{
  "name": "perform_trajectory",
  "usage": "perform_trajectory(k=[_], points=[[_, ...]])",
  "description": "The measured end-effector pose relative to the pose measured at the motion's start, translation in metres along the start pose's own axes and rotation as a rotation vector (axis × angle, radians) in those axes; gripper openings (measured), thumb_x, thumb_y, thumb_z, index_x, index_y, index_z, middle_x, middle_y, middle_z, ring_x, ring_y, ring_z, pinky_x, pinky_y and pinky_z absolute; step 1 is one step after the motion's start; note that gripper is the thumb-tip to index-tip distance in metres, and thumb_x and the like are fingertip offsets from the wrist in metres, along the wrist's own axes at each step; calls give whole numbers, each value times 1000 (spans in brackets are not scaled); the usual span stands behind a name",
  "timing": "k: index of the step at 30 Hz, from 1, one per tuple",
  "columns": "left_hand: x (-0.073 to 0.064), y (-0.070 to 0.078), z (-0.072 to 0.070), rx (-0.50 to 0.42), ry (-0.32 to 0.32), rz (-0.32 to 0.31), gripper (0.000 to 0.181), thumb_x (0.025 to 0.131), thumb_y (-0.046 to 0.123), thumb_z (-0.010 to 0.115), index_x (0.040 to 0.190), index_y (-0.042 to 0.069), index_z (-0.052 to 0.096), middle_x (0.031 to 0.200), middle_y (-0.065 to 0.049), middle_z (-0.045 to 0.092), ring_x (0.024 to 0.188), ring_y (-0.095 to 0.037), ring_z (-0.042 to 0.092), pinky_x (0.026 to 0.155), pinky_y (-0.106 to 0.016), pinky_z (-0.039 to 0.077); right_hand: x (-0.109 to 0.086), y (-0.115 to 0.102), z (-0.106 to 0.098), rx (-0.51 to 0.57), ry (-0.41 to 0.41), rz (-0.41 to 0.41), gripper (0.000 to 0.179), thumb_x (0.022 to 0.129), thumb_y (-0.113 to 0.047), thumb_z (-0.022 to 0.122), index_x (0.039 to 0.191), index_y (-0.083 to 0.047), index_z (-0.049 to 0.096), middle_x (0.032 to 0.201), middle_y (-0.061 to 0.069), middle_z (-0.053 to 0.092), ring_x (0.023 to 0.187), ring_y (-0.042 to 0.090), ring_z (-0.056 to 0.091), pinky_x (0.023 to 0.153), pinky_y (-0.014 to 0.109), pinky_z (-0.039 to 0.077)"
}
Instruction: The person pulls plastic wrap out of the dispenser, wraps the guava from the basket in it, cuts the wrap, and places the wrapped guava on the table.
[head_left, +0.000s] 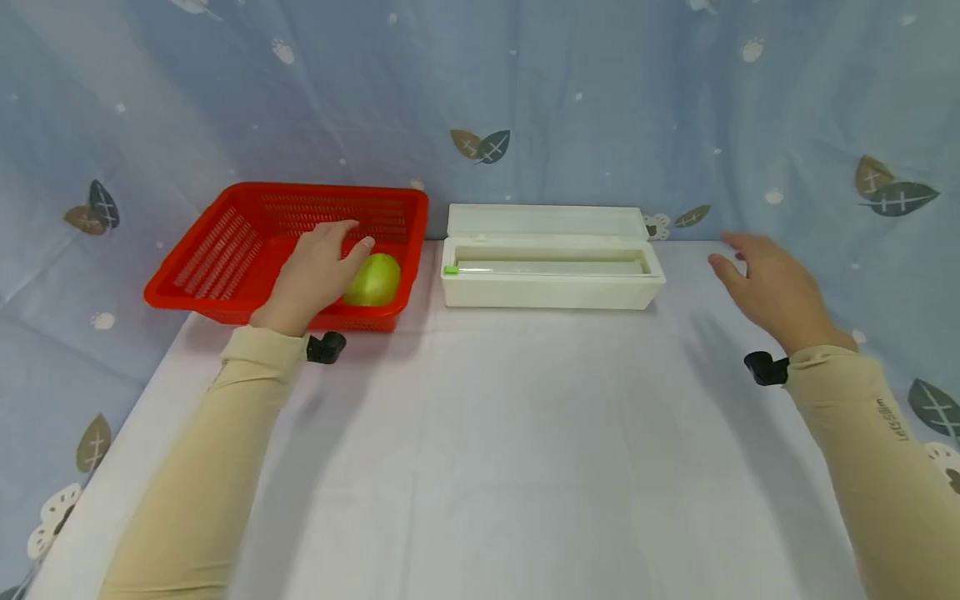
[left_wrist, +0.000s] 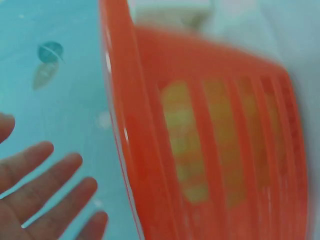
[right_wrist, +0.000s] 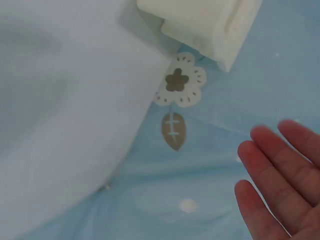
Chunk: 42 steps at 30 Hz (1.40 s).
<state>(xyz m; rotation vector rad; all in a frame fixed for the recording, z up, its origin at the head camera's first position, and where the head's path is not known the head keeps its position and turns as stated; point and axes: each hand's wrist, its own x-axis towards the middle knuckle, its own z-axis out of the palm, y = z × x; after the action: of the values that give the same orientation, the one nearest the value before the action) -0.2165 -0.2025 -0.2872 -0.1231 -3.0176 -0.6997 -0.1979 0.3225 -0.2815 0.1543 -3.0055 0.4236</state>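
My left hand (head_left: pixel 313 271) hovers over the red plastic basket (head_left: pixel 225 258), fingers loosely bent and holding nothing. Close to its thumb, inside the basket's right end, lies a round yellow-green fruit (head_left: pixel 378 283) that looks like an apple. Through the basket slots in the left wrist view the fruit (left_wrist: pixel 184 142) shows blurred, with the left fingers spread outside the rim. My right hand (head_left: pixel 776 292) is raised at the table's right side, fingers relaxed and apart from everything. Nearest to it is a long white cling-film dispenser (head_left: pixel 555 292), its lid (head_left: pixel 543 221) raised.
A green slider (head_left: pixel 451 270) sits at the dispenser's left end. White cloth (head_left: pixel 510 433) covers the table. Behind and beside it hangs a blue curtain (head_left: pixel 570 125) printed with leaves. The basket overhangs the table's left edge slightly.
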Motion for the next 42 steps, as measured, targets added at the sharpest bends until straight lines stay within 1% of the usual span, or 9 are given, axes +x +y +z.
perform_trajectory(k=[4,6,8,13,16,24,30,35,42], points=[[-2,12,16,-129,147,90,46,91,46,39,121,14,54,116,-5,56,95,-26,51,80,-44,42,-6,6,15,69,151,20,45,93,-37,39,109,0,60,102,21,60,81,36,53,66,46,38],[-4,19,25,-200,184,133,40,90,44,42,114,16,58,106,-1,60,83,-22,53,73,-39,43,-7,8,26,99,217,26,40,93,-32,41,101,-1,64,93,20,63,72,32,53,59,41,37],[-6,27,36,-289,159,156,37,89,45,45,111,19,60,101,2,61,79,-19,53,70,-35,43,-8,9,36,146,235,67,40,93,-33,39,101,-3,65,94,18,64,74,30,54,59,40,38],[-11,48,59,-701,-79,183,32,89,38,51,110,15,59,102,-4,61,90,-19,58,81,-38,45,-11,7,62,306,190,199,48,93,-42,34,115,-7,59,107,15,60,93,30,55,74,46,44],[-13,62,67,-899,-170,233,30,91,29,50,111,8,57,104,-11,60,94,-24,57,84,-41,44,-8,3,74,398,179,239,51,92,-46,34,120,-10,55,111,11,58,94,25,56,78,40,46],[-12,84,77,-1032,-88,222,25,94,16,45,109,0,56,104,-20,58,97,-33,56,87,-45,42,11,-18,88,533,153,244,50,90,-50,36,125,-16,52,118,9,54,91,21,57,73,29,48],[6,81,97,-926,3,192,27,92,25,48,111,8,58,104,-6,60,99,-18,54,88,-36,42,22,-20,96,532,125,253,51,88,-52,40,124,-18,52,105,9,59,83,27,58,71,41,46],[18,80,113,-640,122,167,26,92,30,48,113,20,58,114,4,54,109,-14,46,92,-33,37,25,-34,91,339,42,142,49,91,-44,42,128,-12,48,107,14,59,88,29,57,68,46,42],[27,80,125,-304,196,151,32,90,26,51,120,16,54,115,-2,51,111,-20,38,91,-36,36,32,-49,95,68,39,75,46,93,-34,42,125,-3,48,117,22,47,87,38,54,67,51,42]])
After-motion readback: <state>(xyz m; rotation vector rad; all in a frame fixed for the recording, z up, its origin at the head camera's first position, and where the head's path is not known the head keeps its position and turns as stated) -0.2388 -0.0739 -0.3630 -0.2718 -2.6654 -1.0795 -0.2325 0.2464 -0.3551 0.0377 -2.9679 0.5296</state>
